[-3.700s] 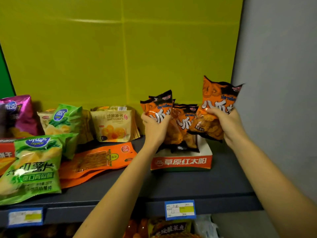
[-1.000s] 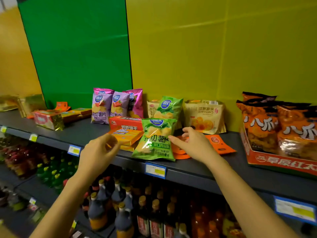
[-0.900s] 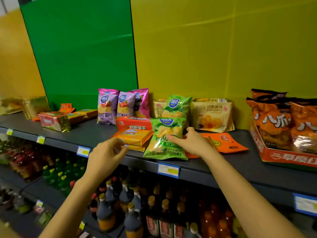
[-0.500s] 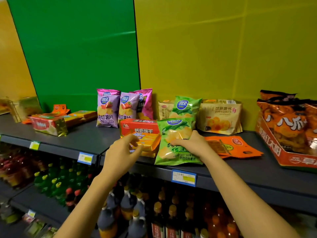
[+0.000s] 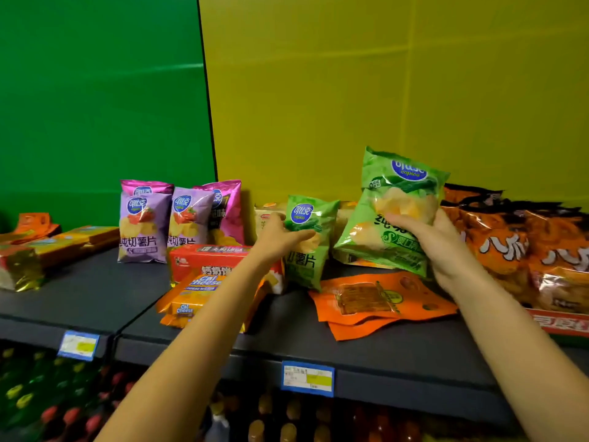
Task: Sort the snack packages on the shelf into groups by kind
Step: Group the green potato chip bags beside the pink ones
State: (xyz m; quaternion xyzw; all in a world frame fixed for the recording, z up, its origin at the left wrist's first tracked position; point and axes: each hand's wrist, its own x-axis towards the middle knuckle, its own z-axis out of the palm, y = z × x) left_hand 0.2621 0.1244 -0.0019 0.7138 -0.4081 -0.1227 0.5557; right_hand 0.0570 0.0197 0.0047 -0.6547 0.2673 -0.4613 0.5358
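Right hand clasps a large green chip bag raised above the shelf near its back edge; left hand grips a smaller green chip bag standing there. Slick film could slip, knocking orange pouches off the front edge

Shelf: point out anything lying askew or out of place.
The orange pouches lie flat and fanned crookedly at the front, and the Cal Cheese packs sit in a slanted pile, while the purple chip bags stand upright in a row. Nothing looks spilled or torn.
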